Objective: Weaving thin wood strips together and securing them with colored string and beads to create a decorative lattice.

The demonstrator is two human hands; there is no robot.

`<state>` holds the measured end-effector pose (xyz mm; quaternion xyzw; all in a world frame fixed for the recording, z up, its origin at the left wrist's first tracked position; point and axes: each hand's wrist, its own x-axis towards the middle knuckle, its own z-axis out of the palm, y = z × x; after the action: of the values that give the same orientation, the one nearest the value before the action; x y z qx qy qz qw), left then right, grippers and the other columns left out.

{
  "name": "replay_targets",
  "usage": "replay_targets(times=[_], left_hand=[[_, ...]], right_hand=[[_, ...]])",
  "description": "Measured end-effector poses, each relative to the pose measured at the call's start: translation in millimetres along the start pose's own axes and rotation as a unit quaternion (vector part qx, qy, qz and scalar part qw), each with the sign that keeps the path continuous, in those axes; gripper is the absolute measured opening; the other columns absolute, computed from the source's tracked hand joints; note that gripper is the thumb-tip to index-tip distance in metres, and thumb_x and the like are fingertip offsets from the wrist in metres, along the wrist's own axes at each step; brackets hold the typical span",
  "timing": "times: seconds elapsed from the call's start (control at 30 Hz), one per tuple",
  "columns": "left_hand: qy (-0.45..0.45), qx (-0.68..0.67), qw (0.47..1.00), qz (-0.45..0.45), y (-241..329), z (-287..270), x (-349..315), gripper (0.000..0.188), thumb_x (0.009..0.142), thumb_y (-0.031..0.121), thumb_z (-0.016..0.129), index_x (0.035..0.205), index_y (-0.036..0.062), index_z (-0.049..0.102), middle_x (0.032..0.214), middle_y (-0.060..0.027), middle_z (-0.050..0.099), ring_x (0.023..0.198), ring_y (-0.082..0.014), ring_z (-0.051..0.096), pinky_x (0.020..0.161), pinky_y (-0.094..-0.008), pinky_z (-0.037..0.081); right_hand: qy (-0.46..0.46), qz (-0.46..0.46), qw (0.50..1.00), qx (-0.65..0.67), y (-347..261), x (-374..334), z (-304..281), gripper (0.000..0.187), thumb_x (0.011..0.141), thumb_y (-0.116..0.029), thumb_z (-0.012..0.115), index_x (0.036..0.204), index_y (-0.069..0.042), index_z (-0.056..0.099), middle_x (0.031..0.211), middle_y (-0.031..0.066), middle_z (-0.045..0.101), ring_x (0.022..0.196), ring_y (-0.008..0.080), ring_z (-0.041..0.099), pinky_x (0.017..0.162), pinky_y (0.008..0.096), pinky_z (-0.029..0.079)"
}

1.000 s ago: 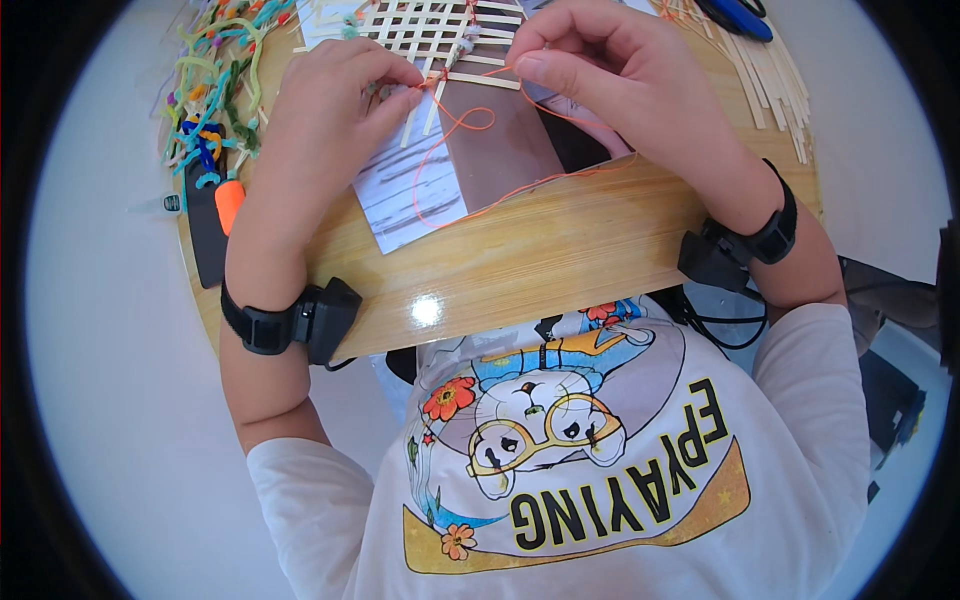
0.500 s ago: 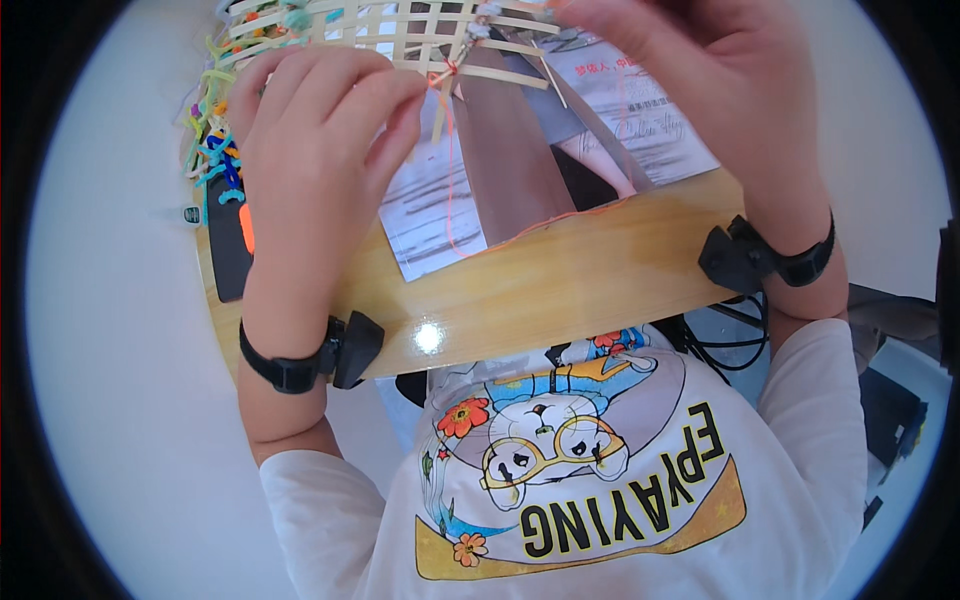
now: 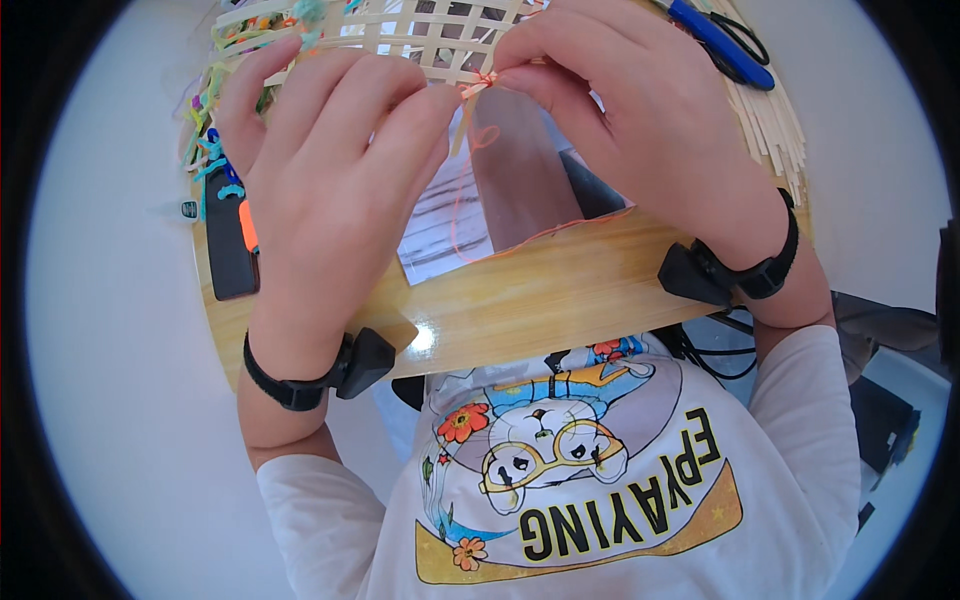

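Note:
At the top of the view lies a lattice of pale flat woven strips (image 3: pixel 430 28). Orange thread (image 3: pixel 460 200) is wound round its near corner in a small knot (image 3: pixel 484 80). My left hand (image 3: pixel 340 150) pinches the corner just left of the knot, where a strip end points down. From the other side, thumb and fingertips of my right hand (image 3: pixel 630 120) close on the thread at the knot. The thread's tail loops down over a printed sheet (image 3: pixel 435 235) and along its near edge. My fingers hide part of the lattice.
Pale loose strips (image 3: pixel 770 130) lie at the right edge of the wooden table (image 3: pixel 560 285), beside a blue-handled tool (image 3: pixel 715 45). Colourful fuzzy pieces (image 3: pixel 208 155) are heaped at the left, above a dark flat object (image 3: pixel 230 250) with an orange piece (image 3: pixel 248 228) beside it.
My right hand has come down and left from the upper right to the knot. The left hand has shifted slightly right with the lattice corner. The blue-handled tool and loose strips are now uncovered.

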<state>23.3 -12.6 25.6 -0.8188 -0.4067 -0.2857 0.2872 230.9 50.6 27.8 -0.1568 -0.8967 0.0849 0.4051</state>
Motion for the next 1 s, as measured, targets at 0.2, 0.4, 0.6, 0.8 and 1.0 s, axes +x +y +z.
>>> replay_targets(times=[0.2, 0.4, 0.6, 0.8, 1.0], left_hand=[[-0.015, -0.011, 1.0, 0.0, 4, 1, 0, 0.02, 0.069, 0.009, 0.078, 0.085, 0.0158, 0.067, 0.084, 0.0044, 0.062, 0.085, -0.0146, 0.059, 0.097, -0.0371, 0.035], [-0.03, 0.006, 1.0, 0.005, 8, 2, 0, 0.018, 0.07, 0.011, 0.077, 0.084, 0.0154, 0.066, 0.084, 0.0042, 0.062, 0.084, -0.0149, 0.059, 0.098, -0.0379, 0.035], [-0.013, 0.001, 1.0, 0.008, 11, 4, 0, 0.019, 0.07, 0.011, 0.077, 0.084, 0.0153, 0.066, 0.084, 0.0039, 0.062, 0.084, -0.0149, 0.059, 0.098, -0.0383, 0.035], [-0.026, -0.01, 1.0, 0.006, 11, 3, -1, 0.02, 0.07, 0.01, 0.077, 0.085, 0.0151, 0.065, 0.085, 0.0038, 0.062, 0.086, -0.0155, 0.059, 0.098, -0.0389, 0.036], [-0.025, -0.02, 0.999, 0.002, 11, 4, 0, 0.02, 0.07, 0.01, 0.076, 0.085, 0.0148, 0.065, 0.085, 0.0037, 0.062, 0.086, -0.0157, 0.059, 0.098, -0.0384, 0.036]], right_hand=[[-0.032, 0.038, 0.998, -0.024, -11, 4, -7, 0.009, 0.08, -0.006, 0.064, 0.086, -0.002, 0.061, 0.081, 0.01, 0.059, 0.08, 0.0278, 0.059, 0.071, 0.0353, 0.049], [-0.079, 0.057, 0.995, -0.027, -8, 2, -7, 0.008, 0.08, -0.007, 0.064, 0.086, -0.001, 0.061, 0.082, 0.011, 0.06, 0.08, 0.0288, 0.059, 0.072, 0.0368, 0.049], [-0.031, 0.019, 0.999, 0.023, 2, -3, -1, 0.008, 0.08, -0.006, 0.063, 0.085, -0.001, 0.06, 0.081, 0.0119, 0.059, 0.079, 0.0296, 0.059, 0.072, 0.0377, 0.049], [-0.063, 0.013, 0.998, -0.017, -3, -1, -2, 0.011, 0.076, -0.005, 0.062, 0.085, -0.001, 0.058, 0.079, 0.0136, 0.057, 0.077, 0.0306, 0.058, 0.068, 0.0378, 0.047], [-0.11, 0.015, 0.994, -0.013, 2, -3, -2, 0.011, 0.076, -0.007, 0.062, 0.08, -0.001, 0.054, 0.077, 0.0137, 0.055, 0.074, 0.0308, 0.057, 0.066, 0.0373, 0.047]])
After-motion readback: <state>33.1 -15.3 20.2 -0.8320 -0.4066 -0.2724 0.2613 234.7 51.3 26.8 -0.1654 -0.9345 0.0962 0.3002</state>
